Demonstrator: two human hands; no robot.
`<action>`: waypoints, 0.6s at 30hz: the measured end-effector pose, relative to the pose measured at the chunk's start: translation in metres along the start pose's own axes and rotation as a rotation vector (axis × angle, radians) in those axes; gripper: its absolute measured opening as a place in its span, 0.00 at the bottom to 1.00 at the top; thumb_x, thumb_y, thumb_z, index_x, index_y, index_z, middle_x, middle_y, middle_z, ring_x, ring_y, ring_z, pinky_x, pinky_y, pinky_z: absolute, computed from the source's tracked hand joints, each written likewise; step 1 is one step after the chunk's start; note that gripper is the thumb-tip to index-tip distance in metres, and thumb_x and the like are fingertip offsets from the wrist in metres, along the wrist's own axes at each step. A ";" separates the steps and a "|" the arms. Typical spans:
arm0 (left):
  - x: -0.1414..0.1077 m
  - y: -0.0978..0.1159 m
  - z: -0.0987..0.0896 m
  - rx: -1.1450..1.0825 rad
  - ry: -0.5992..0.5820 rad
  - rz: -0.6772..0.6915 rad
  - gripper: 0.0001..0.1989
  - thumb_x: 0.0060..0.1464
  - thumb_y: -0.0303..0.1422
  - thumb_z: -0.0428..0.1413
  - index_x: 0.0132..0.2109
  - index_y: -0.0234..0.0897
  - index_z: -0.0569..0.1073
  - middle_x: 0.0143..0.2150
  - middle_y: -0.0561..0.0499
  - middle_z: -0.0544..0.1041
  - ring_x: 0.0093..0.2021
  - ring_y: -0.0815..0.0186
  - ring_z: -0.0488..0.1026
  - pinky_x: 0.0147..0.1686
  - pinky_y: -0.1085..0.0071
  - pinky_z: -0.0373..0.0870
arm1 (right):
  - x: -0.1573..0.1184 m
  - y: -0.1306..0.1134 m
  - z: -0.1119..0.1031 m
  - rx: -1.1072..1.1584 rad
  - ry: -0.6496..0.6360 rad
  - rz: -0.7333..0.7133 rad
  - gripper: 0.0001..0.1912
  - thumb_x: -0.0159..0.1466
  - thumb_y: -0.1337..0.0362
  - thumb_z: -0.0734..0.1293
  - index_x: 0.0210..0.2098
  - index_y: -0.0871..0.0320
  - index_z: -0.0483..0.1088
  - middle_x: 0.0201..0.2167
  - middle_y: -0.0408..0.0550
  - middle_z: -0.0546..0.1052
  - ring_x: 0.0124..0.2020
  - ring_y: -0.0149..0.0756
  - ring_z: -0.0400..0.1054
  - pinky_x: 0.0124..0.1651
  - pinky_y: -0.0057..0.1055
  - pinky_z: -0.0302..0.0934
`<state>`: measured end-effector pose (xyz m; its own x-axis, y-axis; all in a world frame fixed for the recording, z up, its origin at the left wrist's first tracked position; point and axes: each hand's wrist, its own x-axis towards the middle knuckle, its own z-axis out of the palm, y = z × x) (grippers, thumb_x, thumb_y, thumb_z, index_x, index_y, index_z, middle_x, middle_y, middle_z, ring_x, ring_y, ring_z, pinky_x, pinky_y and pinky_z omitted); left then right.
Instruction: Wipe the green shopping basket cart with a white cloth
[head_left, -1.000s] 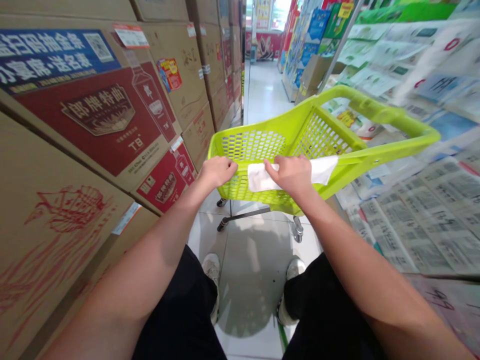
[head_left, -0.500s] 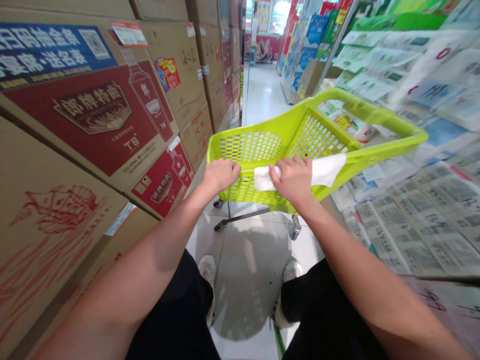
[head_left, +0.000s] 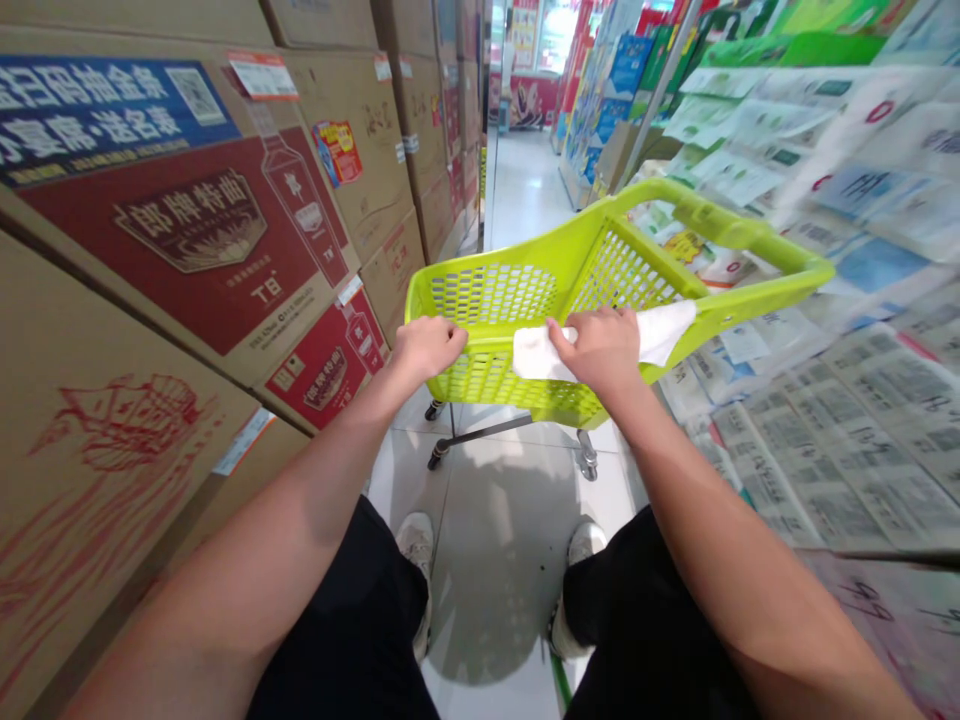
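A lime-green shopping cart stands sideways in front of me, its handle to the right and its wheels on the tiles. My left hand is closed over the cart's near rim close to its left end. Farther right along the same rim, my right hand presses a white cloth against the edge, fingers curled over it. The cloth drapes on both sides of that hand. Through the holes in its walls, the basket shows no goods that I can make out.
Stacked cardboard cartons line the left side of the aisle. Packs of tissue paper are piled high on the right, close to the cart's handle. A tiled floor runs on between shelves ahead. My shoes stand behind the cart.
My right hand has slid a little to the right along the rim. The cart has shifted slightly left, and my left hand has moved left with it.
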<state>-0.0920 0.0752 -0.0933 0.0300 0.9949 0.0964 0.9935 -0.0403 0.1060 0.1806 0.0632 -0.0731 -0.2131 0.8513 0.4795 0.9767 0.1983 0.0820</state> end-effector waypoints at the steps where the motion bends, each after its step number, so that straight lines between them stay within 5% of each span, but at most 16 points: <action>1: 0.000 -0.001 0.000 0.000 0.000 -0.002 0.29 0.65 0.43 0.40 0.45 0.39 0.85 0.45 0.38 0.85 0.48 0.48 0.82 0.41 0.61 0.74 | 0.000 0.010 -0.001 -0.006 0.012 0.007 0.29 0.74 0.48 0.56 0.34 0.59 0.81 0.34 0.58 0.82 0.41 0.49 0.70 0.49 0.44 0.50; 7: -0.002 0.006 0.002 0.008 0.006 -0.030 0.29 0.65 0.43 0.40 0.46 0.37 0.85 0.45 0.38 0.85 0.48 0.47 0.82 0.43 0.60 0.74 | -0.006 0.026 0.001 -0.004 0.086 -0.015 0.26 0.71 0.47 0.59 0.34 0.59 0.80 0.36 0.58 0.82 0.43 0.52 0.67 0.53 0.47 0.49; 18: -0.002 0.015 0.002 0.002 0.040 -0.027 0.29 0.65 0.41 0.40 0.47 0.34 0.85 0.46 0.36 0.84 0.49 0.45 0.82 0.44 0.57 0.75 | -0.010 -0.042 0.018 0.064 0.088 -0.090 0.33 0.74 0.40 0.54 0.36 0.58 0.79 0.38 0.56 0.82 0.44 0.50 0.67 0.51 0.46 0.48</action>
<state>-0.0766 0.0731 -0.0942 -0.0010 0.9911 0.1328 0.9941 -0.0134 0.1074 0.1411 0.0552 -0.0971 -0.2936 0.7837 0.5474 0.9497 0.3046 0.0733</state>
